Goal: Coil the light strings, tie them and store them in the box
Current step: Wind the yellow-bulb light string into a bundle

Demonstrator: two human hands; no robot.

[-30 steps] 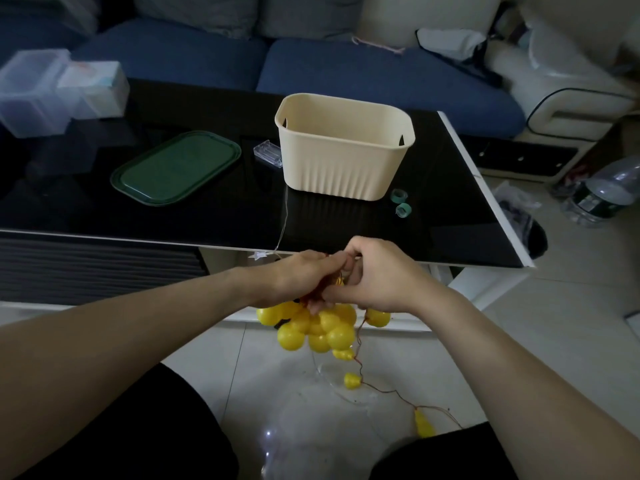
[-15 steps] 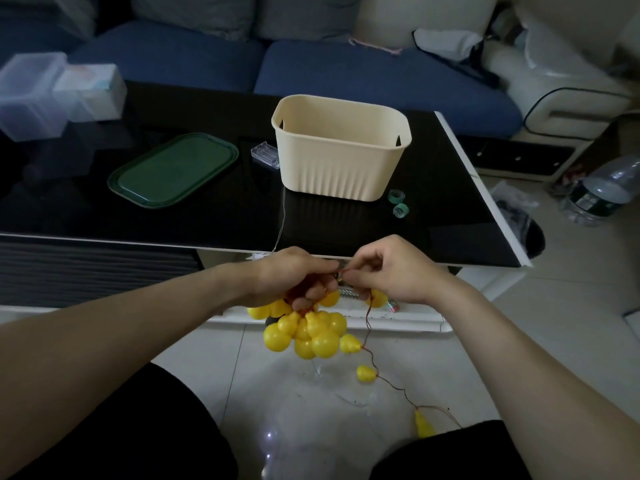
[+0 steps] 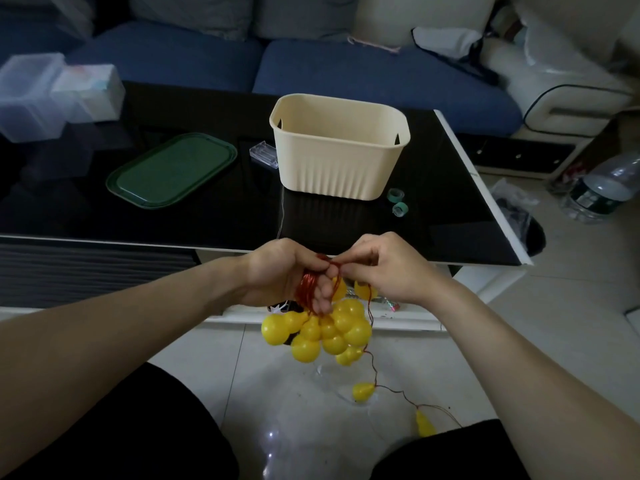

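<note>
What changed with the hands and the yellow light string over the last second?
The right hand drew apart from the left hand, then returned, laying wire on the red coil. The trailing bulb shifted on the floor. Both grips held; the box stayed put.

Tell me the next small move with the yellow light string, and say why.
Probably draw up another loop: the right hand pinches the wire at the coil the left hand holds, yet two yellow bulbs trail loose below the yellow light string.
</note>
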